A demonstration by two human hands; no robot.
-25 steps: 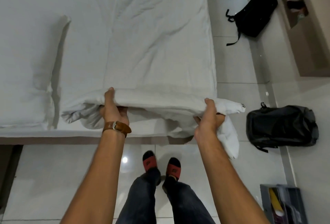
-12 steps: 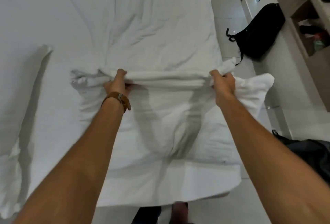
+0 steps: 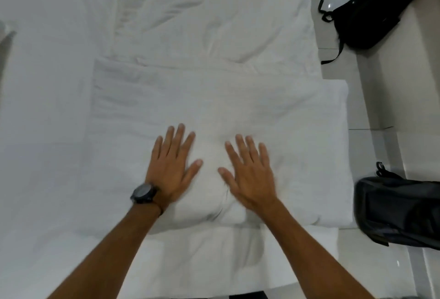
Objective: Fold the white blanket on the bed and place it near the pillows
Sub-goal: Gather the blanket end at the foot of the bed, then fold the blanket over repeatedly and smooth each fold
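The white blanket (image 3: 214, 98) lies on the bed (image 3: 42, 132), with a folded layer doubled over its near half and more of it spread out beyond. My left hand (image 3: 172, 167), with a dark watch on its wrist, rests flat on the folded layer, fingers spread. My right hand (image 3: 250, 175) lies flat beside it, also with fingers apart. Neither hand grips the cloth. The folded layer's right end (image 3: 333, 113) juts past the bed's side. Only a sliver of a pillow (image 3: 6, 34) shows at the left edge.
A black backpack (image 3: 373, 8) lies on the tiled floor at the upper right. A second dark bag (image 3: 400, 213) sits on the floor close to the bed's right side. Pale floor tiles (image 3: 381, 113) run between them.
Both hands carried the blanket's near edge forward over the bed, let it go, and now lie flat and open on the folded layer. The view has moved in closer over the bed.
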